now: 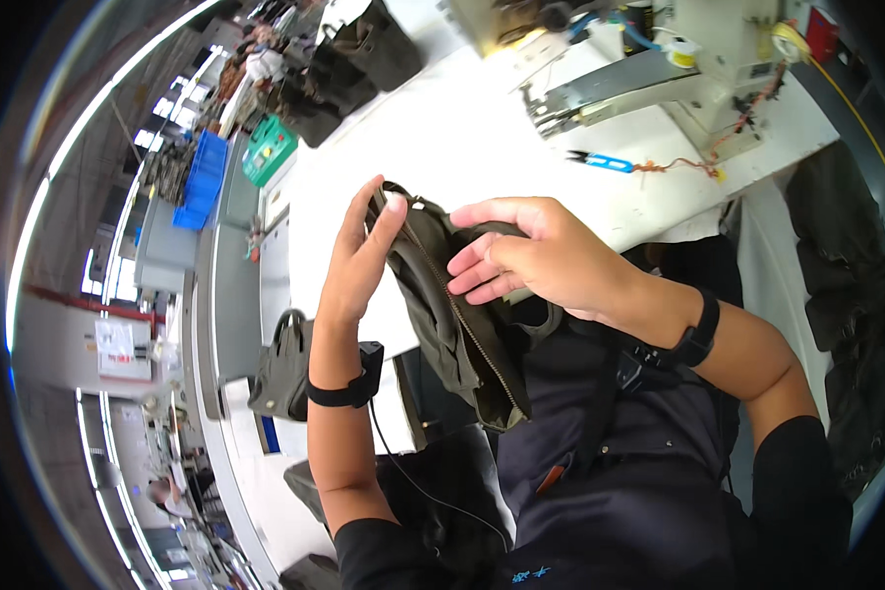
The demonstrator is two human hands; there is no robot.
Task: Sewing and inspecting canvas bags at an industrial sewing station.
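An olive-green fabric bag [433,305] with a long metal zipper and loop handles lies at a slant in front of me. My left hand [359,256] grips its upper end, thumb against the fabric near the top of the zipper. My right hand [531,251] is over the bag's right side beside a handle, fingers apart and slightly bent; whether the fingertips touch the fabric is hard to tell. Dark clothing with straps is behind the bag.
A sewing machine [619,84] and blue thread snips [610,163] are on the white worktable [472,138]. More bags stand top-center [374,54] and left [280,374]. A green box [270,147], a blue bin [202,182] and distant workers [172,497] are leftward. Dark fabric [826,285] hangs right.
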